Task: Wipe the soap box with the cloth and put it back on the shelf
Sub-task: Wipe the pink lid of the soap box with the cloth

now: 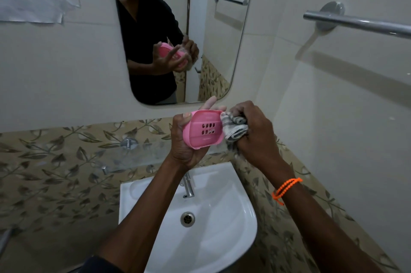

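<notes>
While the left hand (185, 139) curls its fingers round the pink soap box (203, 129) above the washbasin (222, 235), the right hand (251, 132) bunches the striped cloth (235, 128) against its end. A hard wipe could knock the box from that grip into the basin, well short of the glass shelf (138, 154).

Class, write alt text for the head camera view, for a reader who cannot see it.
Over a white sink, the left hand grips a pink soap box while the right hand presses a striped cloth against its edge. A mirror above reflects the person, and a glass shelf sits to the left.
</notes>
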